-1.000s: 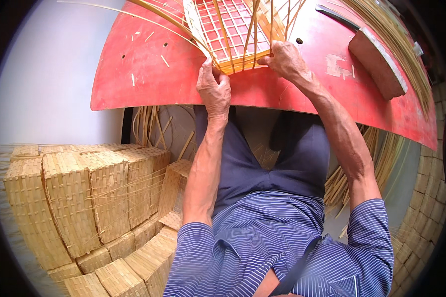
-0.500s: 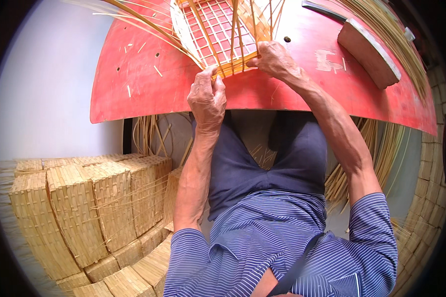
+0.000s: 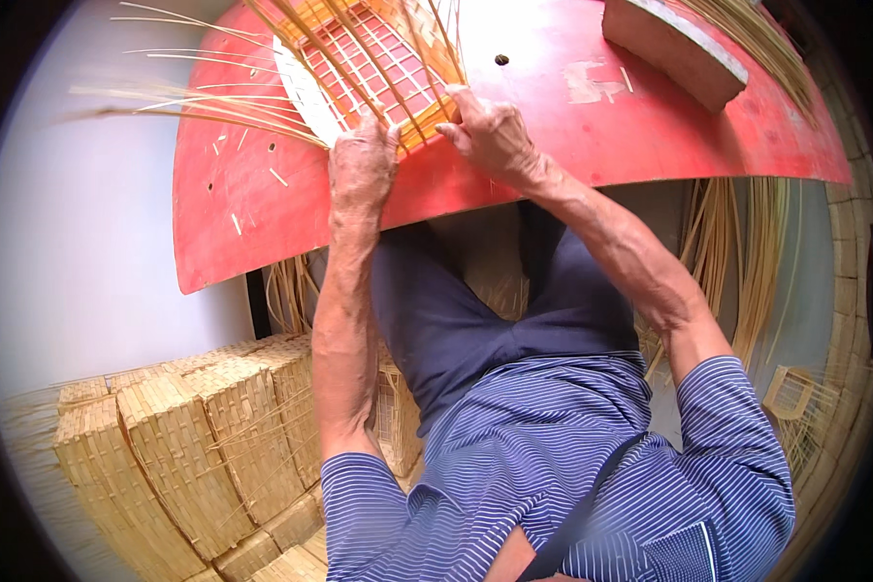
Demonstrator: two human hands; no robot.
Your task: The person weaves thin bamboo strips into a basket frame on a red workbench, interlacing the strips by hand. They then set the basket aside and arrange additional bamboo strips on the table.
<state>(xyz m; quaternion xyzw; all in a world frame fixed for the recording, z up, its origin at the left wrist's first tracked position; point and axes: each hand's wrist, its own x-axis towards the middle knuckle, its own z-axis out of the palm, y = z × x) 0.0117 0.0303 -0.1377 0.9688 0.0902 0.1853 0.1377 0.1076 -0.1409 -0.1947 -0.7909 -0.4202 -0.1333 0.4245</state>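
Note:
A half-woven bamboo basket (image 3: 385, 60) lies at the table's near edge, with an open lattice base and upright strips standing along its sides. My left hand (image 3: 362, 167) is closed on its near left corner, thumb and fingers gripping the rim and the strips there. My right hand (image 3: 497, 139) pinches the near right corner between thumb and fingers. Between the hands runs the basket's orange-yellow woven side. Loose strip ends (image 3: 228, 102) fan out to the left past my left hand, some blurred by motion.
The red table (image 3: 592, 145) has small holes and bits of strip on it. A curved brick-like block (image 3: 674, 53) and a bundle of long strips (image 3: 761, 48) lie at the right. Stacked woven baskets (image 3: 184, 436) stand at the lower left. More strips (image 3: 747, 262) hang below the table.
The view has turned, so table and block appear shifted. Both hands stay on the basket's near corners. The long strips at left have swung down and now spread out sideways.

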